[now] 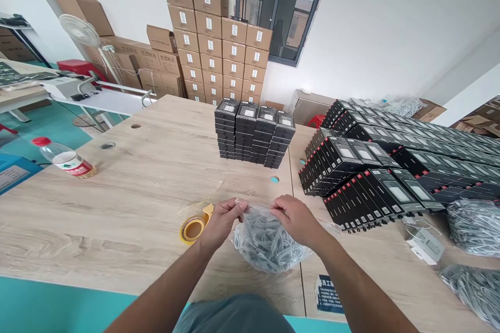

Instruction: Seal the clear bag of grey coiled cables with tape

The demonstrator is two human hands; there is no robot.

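A clear plastic bag (269, 242) full of coiled grey-white cables lies on the wooden table in front of me. My left hand (224, 218) pinches the bag's upper edge on its left side, thumb against fingers. On the right, my right hand (291, 216) grips the same edge, a short stretch of plastic between the two. Just left of my left hand is a yellow tape roll (192, 229) in a yellow dispenser (208, 211). The lower part of the bag rests on the tabletop between my forearms.
Stacked black boxes (253, 132) stand ahead; rows of black boxes (363, 197) fill the right. Cable bundles (474, 226) and a white device (426, 244) lie at far right. A bottle (64, 157) lies tilted at left. Cartons (219, 47) are stacked by the wall.
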